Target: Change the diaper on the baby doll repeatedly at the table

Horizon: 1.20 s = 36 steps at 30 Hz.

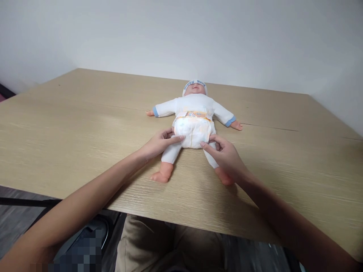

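Note:
A baby doll (pixel 195 102) in a white outfit with blue cuffs and a lettered hat lies on its back on the table, arms spread and feet toward me. Round its hips is a white diaper (pixel 191 132) with an orange printed waistband. At the diaper's left edge, by the leg, my left hand (pixel 163 141) pinches the material between thumb and fingers. My right hand (pixel 222 149) grips the opposite edge the same way, its thumb on the front. The doll's right-side foot is partly behind my right hand and wrist.
The wooden table (pixel 99 143) has a seam running across it behind the doll. A pale wall (pixel 181 37) stands at its far edge. Below the near edge are my legs in tan trousers (pixel 170 245) and a dark object (pixel 85 234) on the left.

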Available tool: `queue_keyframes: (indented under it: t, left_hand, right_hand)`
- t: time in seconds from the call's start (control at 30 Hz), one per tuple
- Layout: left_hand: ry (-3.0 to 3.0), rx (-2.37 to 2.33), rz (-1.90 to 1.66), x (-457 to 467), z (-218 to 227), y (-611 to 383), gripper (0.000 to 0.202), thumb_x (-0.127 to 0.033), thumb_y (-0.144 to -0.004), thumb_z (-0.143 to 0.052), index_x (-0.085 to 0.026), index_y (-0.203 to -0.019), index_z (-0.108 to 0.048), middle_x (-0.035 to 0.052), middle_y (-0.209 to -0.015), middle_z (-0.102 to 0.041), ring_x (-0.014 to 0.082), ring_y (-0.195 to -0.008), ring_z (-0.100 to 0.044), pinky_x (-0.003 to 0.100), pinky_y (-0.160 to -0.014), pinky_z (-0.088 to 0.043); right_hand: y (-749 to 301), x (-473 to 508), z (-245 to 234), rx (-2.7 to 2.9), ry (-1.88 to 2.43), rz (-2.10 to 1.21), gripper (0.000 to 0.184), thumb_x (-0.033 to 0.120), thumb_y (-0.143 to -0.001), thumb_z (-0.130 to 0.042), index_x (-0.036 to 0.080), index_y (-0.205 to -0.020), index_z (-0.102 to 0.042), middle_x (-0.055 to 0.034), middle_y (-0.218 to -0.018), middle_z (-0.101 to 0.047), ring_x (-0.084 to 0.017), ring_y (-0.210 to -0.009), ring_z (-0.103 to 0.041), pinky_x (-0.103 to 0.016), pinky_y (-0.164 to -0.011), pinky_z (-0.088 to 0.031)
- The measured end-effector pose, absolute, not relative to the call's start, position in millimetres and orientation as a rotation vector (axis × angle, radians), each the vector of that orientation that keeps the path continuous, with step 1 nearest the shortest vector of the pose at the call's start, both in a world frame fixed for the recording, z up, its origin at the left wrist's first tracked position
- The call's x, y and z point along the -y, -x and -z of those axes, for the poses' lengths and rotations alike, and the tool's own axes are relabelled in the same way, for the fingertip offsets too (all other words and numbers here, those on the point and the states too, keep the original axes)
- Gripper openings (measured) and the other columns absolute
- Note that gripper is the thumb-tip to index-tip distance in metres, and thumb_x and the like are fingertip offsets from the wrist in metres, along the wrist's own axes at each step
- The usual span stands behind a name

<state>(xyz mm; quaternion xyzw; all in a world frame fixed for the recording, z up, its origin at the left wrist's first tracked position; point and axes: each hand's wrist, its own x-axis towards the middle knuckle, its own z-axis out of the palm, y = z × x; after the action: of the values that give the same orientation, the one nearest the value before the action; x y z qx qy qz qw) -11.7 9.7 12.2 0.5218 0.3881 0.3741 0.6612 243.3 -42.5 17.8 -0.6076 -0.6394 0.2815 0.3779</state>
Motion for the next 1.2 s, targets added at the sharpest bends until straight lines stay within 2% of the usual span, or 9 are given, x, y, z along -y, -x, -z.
queue_keyframes:
  t: [0.07, 0.13, 0.27, 0.47, 0.63, 0.8, 0.9, 1.03, 1.2]
  left_hand:
    - [-1.179, -0.879, -0.850, -12, -10, 13, 0.049, -0.049, -0.085, -0.094, -0.020, -0.122, -0.078, 0.0125, -0.124, -0.082, 0.0325, -0.115, -0.076, 0.045, -0.099, -0.059]
    - [-1.180, -0.874, -0.850, -14, -8, 14, 0.049, -0.049, -0.086, -0.094, -0.020, -0.122, -0.078, 0.0129, -0.121, -0.082, 0.0315, -0.110, -0.076, 0.044, -0.093, -0.060]
    - [-1.181, -0.845, -0.865, -15, -7, 15, 0.047, -0.049, -0.086, -0.094, -0.019, -0.119, -0.077, 0.0122, -0.120, -0.082, 0.0299, -0.110, -0.077, 0.042, -0.094, -0.060]
    - [-1.123, -0.865, -0.860, -18, -7, 18, 0.044, -0.050, -0.087, -0.094, -0.020, -0.114, -0.077, 0.0101, -0.112, -0.082, 0.0259, -0.098, -0.076, 0.039, -0.086, -0.060]
    - [-1.136, -0.839, -0.881, -21, -1, 21, 0.039, -0.050, -0.088, -0.094, -0.021, -0.109, -0.076, 0.0081, -0.109, -0.081, 0.0238, -0.096, -0.075, 0.037, -0.086, -0.058]
    - [-1.155, -0.830, -0.905, -22, 3, 22, 0.040, -0.051, -0.088, -0.093, -0.021, -0.106, -0.075, 0.0076, -0.106, -0.081, 0.0228, -0.093, -0.073, 0.036, -0.083, -0.058]
    - [-1.198, -0.839, -0.898, -23, 5, 24, 0.040, -0.054, -0.089, -0.091, -0.022, -0.107, -0.076, 0.0079, -0.107, -0.081, 0.0234, -0.094, -0.073, 0.037, -0.084, -0.059]
    - [-1.245, -0.826, -0.900, -23, 5, 30, 0.039, -0.054, -0.091, -0.089, -0.022, -0.110, -0.078, 0.0075, -0.109, -0.081, 0.0237, -0.099, -0.074, 0.037, -0.090, -0.059]
    - [-1.362, -0.797, -0.880, -12, 8, 45, 0.047, -0.054, -0.097, -0.082, -0.025, -0.134, -0.077, 0.0112, -0.135, -0.080, 0.0286, -0.127, -0.073, 0.041, -0.110, -0.057]
  right_hand:
    - [-243, 44, -19, 1.607, 1.535, -0.764, 0.035, 0.060, -0.095, -0.073, 0.025, -0.095, -0.077, 0.0050, -0.065, -0.043, -0.017, -0.062, -0.038, -0.032, -0.059, -0.030]
    - [-243, 46, -21, 1.593, 1.517, -0.787, 0.034, 0.059, -0.095, -0.074, 0.025, -0.097, -0.078, 0.0045, -0.066, -0.044, -0.017, -0.062, -0.037, -0.032, -0.058, -0.030]
    - [-242, 46, -22, 1.579, 1.511, -0.800, 0.038, 0.061, -0.093, -0.077, 0.025, -0.103, -0.081, 0.0031, -0.069, -0.050, -0.017, -0.063, -0.038, -0.032, -0.057, -0.033]
    - [-247, 43, -17, 1.512, 1.495, -0.847, 0.036, 0.062, -0.093, -0.077, 0.026, -0.096, -0.075, 0.0045, -0.069, -0.044, -0.016, -0.063, -0.037, -0.030, -0.054, -0.030]
    - [-249, 46, -17, 1.516, 1.517, -0.758, 0.036, 0.062, -0.096, -0.076, 0.026, -0.094, -0.074, 0.0050, -0.069, -0.040, -0.016, -0.064, -0.039, -0.032, -0.057, -0.032]
    - [-252, 39, -12, 1.576, 1.487, -0.549, 0.033, 0.058, -0.093, -0.077, 0.025, -0.093, -0.079, -0.0012, -0.090, -0.058, -0.018, -0.075, -0.051, -0.036, -0.073, -0.047]
    - [-257, 31, -7, 1.577, 1.447, -0.635, 0.037, 0.061, -0.090, -0.078, 0.024, -0.092, -0.081, -0.0019, -0.093, -0.060, -0.019, -0.077, -0.054, -0.037, -0.077, -0.049]
    - [-269, 33, -7, 1.692, 1.376, -0.688, 0.037, 0.060, -0.094, -0.076, 0.025, -0.102, -0.084, -0.0009, -0.086, -0.062, -0.019, -0.073, -0.054, -0.036, -0.072, -0.047]
    - [-298, 47, -3, 1.787, 1.356, -0.702, 0.039, 0.056, -0.104, -0.065, 0.026, -0.124, -0.080, -0.0009, -0.083, -0.070, -0.019, -0.068, -0.056, -0.034, -0.064, -0.046]
